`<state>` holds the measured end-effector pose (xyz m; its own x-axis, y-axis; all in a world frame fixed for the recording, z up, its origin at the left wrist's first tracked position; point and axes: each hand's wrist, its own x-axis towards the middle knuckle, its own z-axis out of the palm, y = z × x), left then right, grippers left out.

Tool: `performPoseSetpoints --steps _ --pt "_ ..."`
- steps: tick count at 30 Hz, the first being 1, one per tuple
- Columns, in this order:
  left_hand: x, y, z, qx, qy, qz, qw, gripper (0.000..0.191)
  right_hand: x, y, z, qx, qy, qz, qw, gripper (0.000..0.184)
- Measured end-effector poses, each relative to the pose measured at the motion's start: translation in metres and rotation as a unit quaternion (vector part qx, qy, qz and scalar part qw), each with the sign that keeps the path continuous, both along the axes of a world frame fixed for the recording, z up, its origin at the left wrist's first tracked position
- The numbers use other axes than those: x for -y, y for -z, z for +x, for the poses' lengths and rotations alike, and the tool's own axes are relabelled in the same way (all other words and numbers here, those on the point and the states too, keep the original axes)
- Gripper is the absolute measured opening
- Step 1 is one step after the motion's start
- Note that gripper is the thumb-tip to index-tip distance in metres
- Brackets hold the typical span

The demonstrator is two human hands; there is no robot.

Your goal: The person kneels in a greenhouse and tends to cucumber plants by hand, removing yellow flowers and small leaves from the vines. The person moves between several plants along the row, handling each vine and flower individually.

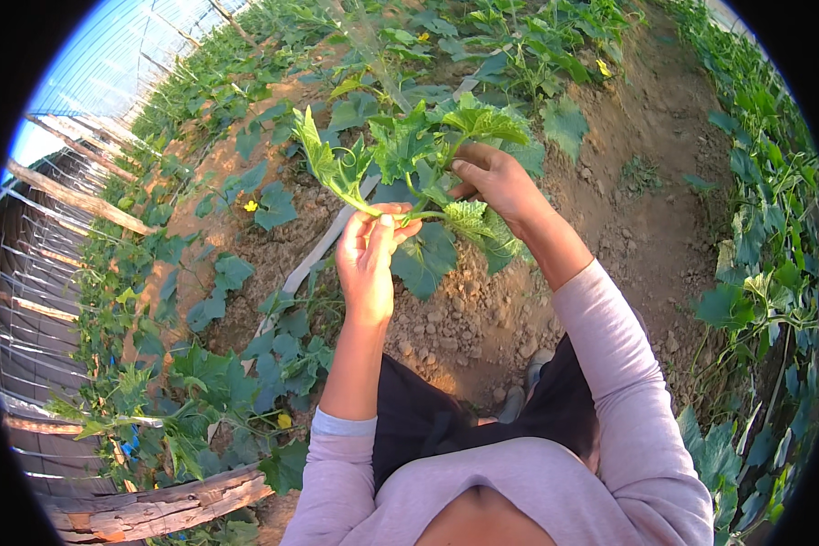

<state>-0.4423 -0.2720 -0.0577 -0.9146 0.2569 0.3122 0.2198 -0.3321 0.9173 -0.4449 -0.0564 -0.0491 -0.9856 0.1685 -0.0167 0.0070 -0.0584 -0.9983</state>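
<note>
Between thumb and fingers, my left hand [370, 249] pinches a pale green vine stem [352, 199] that carries a leafy tip and a curled tendril. To its right, my right hand [495, 181] reaches in among the leaves of the same plant, by an upright leaf stalk [454, 151]. Some of its fingertips are hidden by foliage, so its grip does not show clearly. A jagged bright leaf [484, 124] stands above the right hand. Below the hands hang a pale veined leaf [469, 218] and a broad darker leaf [424, 261].
A whitish strip or hose [324, 244] runs along the soil on the left. Wooden poles [82, 198] and a rough log [170, 501] stand at the left edge. Crumbly soil [464, 321] lies before my feet. Dense vines [751, 225] line the right side of a dirt path [662, 184].
</note>
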Motion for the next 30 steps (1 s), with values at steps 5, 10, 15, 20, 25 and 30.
performPoseSetpoints --steps 5,10,15,20,25,30 --pt "0.015 0.003 0.001 0.0 0.011 -0.003 1.0 0.018 -0.001 -0.004 0.002 -0.002 -0.037 -0.031 0.999 0.039" --pt "0.021 0.001 0.007 -0.002 0.011 -0.011 1.0 0.019 0.003 0.001 -0.004 0.062 -0.012 -0.102 0.993 0.032" --pt "0.019 -0.003 0.014 -0.035 0.011 -0.041 0.999 0.02 0.008 0.003 -0.007 0.063 0.085 0.082 0.991 0.033" --pt "0.014 -0.005 0.017 -0.064 0.007 -0.044 0.997 0.021 0.008 0.002 -0.011 0.026 0.148 0.116 0.982 0.037" --pt "0.028 -0.014 0.0 0.004 0.023 0.067 0.997 0.018 0.005 0.014 -0.014 -0.106 0.061 0.059 0.991 0.044" --pt "0.061 -0.034 -0.041 0.106 -0.051 0.116 0.986 0.019 0.044 0.042 0.024 -0.135 0.038 0.38 0.914 0.031"
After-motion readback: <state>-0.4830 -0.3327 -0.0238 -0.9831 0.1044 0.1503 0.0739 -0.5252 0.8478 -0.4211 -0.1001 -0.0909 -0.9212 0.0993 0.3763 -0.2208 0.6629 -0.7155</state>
